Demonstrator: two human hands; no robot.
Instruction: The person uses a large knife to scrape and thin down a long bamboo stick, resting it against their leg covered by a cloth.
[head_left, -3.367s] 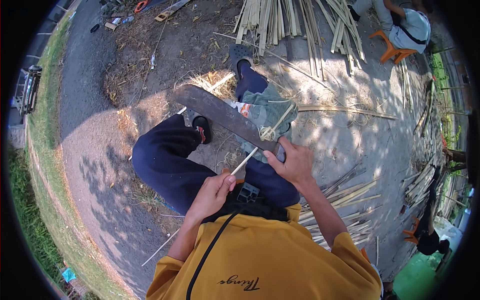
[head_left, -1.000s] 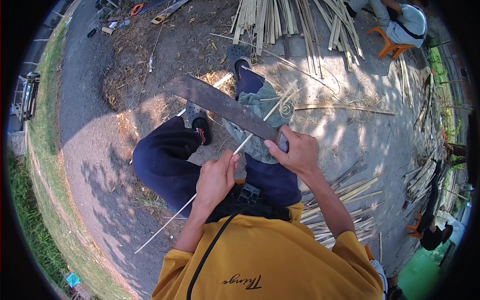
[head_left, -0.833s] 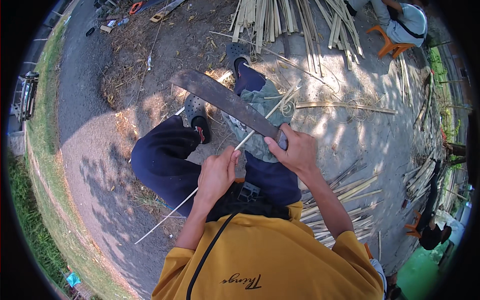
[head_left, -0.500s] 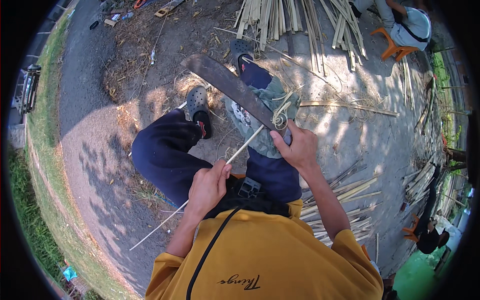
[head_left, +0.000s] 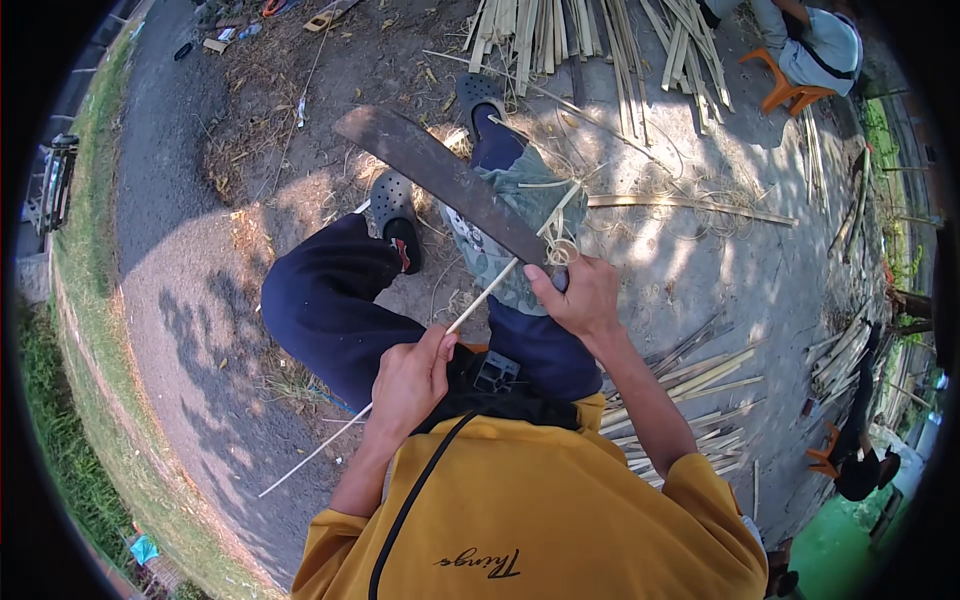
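My left hand [head_left: 410, 382] is closed round a thin, pale bamboo stick [head_left: 484, 297], whose thin tail runs down to the lower left. Gripped in my right hand [head_left: 580, 293] is a machete [head_left: 430, 178] with a broad dark blade pointing up and left. Its handle is mostly covered by my fingers. The stick's upper end meets the blade's lower edge close to my right thumb. Curled pale shavings [head_left: 562, 240] cling there, beside the handle. Beneath the blade a greyish-green cloth [head_left: 535, 190] lies over my right leg.
Split bamboo strips [head_left: 545, 35] lie in a pile ahead, with more strips [head_left: 690, 390] to my right. One long strip [head_left: 690, 206] rests on the ground amid loose shavings. A person sits on an orange stool [head_left: 780, 85] at far right; another person [head_left: 862, 470] is lower right.
The machete and my right hand have shifted slightly left, the blade swinging a little flatter. My left hand and the stick have moved only slightly.
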